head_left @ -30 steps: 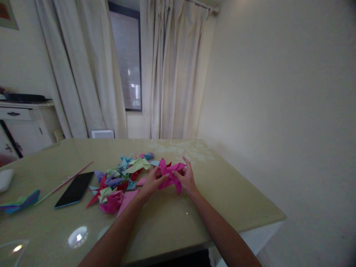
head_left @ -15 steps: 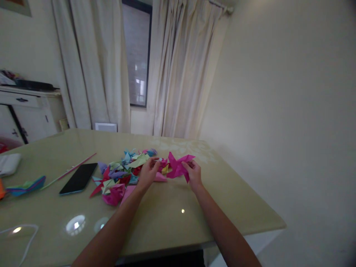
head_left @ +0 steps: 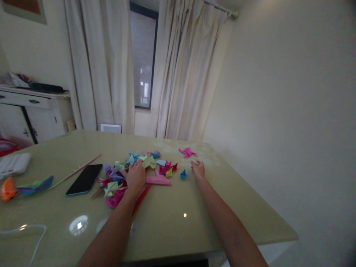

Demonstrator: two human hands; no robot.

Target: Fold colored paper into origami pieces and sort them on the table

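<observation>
My left hand point(head_left: 135, 175) rests on the pile of coloured folded-paper pieces, thumb apart from the fingers; its fingertips are partly hidden among the pieces. Beside it lie a light green folded piece point(head_left: 149, 161) and a pink folded piece point(head_left: 159, 179). My right hand point(head_left: 198, 170) hovers low over the table's right half, fingers loosely apart with nothing in them. Just beyond it a magenta paper pinwheel point(head_left: 188, 152) lies flat. A small blue folded piece point(head_left: 183, 174) sits to the left of that hand, apart from the pile.
Left of the pile lies a black phone point(head_left: 84, 180), with a thin pink-and-green stick point(head_left: 75, 172) behind it. Further left are a blue-green folded piece point(head_left: 36, 186), an orange object point(head_left: 7, 190), a white device point(head_left: 13, 165) and a white cable point(head_left: 39, 241).
The magenta pinwheel has left my right hand and lies on the table further back. My left hand has moved left, deeper into the pile. A small blue piece now shows on the right.
</observation>
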